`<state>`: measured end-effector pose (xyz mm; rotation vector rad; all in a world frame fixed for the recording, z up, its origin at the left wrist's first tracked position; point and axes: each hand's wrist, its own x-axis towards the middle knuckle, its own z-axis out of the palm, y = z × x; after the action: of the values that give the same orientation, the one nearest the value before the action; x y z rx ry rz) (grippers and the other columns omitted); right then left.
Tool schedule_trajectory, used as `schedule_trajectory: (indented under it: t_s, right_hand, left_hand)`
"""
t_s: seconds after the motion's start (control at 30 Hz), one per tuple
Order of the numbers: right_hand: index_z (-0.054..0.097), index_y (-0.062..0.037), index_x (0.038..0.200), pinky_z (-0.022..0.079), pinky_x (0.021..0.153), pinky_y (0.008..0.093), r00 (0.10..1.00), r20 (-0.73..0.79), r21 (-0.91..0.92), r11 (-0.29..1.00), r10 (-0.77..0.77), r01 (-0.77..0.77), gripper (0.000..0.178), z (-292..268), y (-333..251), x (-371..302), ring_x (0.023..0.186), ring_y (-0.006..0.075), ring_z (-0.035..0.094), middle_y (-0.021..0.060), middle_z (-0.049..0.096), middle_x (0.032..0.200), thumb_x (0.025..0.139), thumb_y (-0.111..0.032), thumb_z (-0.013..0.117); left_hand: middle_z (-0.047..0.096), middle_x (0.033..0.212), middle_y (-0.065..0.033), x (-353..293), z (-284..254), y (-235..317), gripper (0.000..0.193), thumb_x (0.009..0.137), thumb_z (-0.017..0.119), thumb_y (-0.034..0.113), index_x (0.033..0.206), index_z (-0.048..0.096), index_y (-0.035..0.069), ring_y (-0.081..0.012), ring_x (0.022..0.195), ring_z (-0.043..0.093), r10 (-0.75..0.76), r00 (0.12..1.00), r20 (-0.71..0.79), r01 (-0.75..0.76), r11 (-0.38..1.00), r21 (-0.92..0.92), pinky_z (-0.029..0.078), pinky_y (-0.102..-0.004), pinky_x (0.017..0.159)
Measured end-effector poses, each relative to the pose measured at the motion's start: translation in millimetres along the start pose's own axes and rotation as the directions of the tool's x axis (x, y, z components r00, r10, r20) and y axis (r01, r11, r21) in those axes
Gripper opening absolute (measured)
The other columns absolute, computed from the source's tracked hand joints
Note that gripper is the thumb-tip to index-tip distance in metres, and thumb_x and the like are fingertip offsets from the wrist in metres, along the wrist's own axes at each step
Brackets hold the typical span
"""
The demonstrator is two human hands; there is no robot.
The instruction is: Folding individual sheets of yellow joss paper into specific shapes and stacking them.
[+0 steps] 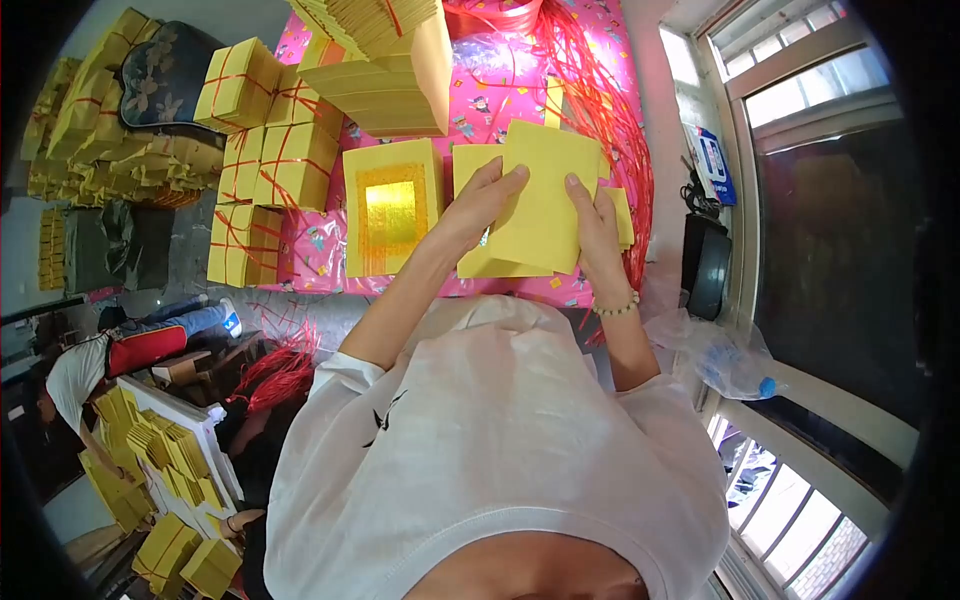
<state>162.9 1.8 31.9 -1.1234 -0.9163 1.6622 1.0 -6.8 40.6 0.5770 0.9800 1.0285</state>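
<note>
Both my hands grip a stack of plain yellow paper sheets (548, 195) in front of me. My left hand (478, 212) pinches its left edge, thumb on top. My right hand (598, 240) clasps the right edge, its thumb also on the upper face. Under the held sheets lies more yellow paper (478, 165), partly covered, with edges showing at the left and right. Just left of my left hand, a squared yellow paper stack bears a shiny gold foil patch (392, 212). All of this is on a pink patterned tablecloth (320, 240).
Bundles tied with red string (295, 165) line the table's left side. A tall yellow stack (375, 90) stands beyond. Red strings (600, 100) hang along the right edge from a red basin (495, 17). A plastic bag (725, 360) lies by the window. A co-worker (80, 370) handles yellow paper at left.
</note>
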Motion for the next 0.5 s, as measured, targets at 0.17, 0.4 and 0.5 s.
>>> schedule_trajectory:
  t_s: [0.17,0.4,0.5]
  right_hand:
    - [0.055,0.0020,0.116,0.048,0.075,0.0236,0.999,0.035,0.004,1.000,-0.014,0.014,0.031,0,1,1,0.090,0.0089,0.058,0.0054,0.062,0.103,0.096,-0.021,0.050]
    - [0.053,0.0009,0.119,0.047,0.078,0.0229,0.991,0.084,-0.039,0.993,-0.105,0.108,0.031,-2,2,-2,0.093,0.0078,0.057,0.0047,0.061,0.106,0.096,-0.019,0.049]
    - [0.052,0.0008,0.120,0.046,0.080,0.0227,0.978,0.102,-0.064,0.980,-0.181,0.188,0.031,-1,3,-3,0.095,0.0075,0.056,0.0040,0.060,0.108,0.096,-0.019,0.049]
  left_hand:
    - [0.059,0.112,-0.0073,7,-8,-7,0.034,0.095,0.049,0.018,0.124,0.047,0.000,-0.0137,0.100,0.057,0.034,0.999,0.013,-0.034,0.998,0.044,0.046,-0.0272,0.084]
    - [0.057,0.115,-0.0066,-3,0,-5,0.034,0.095,0.050,0.017,0.124,0.045,0.002,-0.0129,0.103,0.055,0.119,0.992,-0.039,-0.113,0.984,0.139,0.044,-0.0268,0.088]
    - [0.055,0.117,-0.0067,-7,7,-9,0.033,0.094,0.050,0.015,0.124,0.044,0.002,-0.0119,0.105,0.053,0.227,0.973,-0.046,-0.219,0.967,0.132,0.042,-0.0263,0.089]
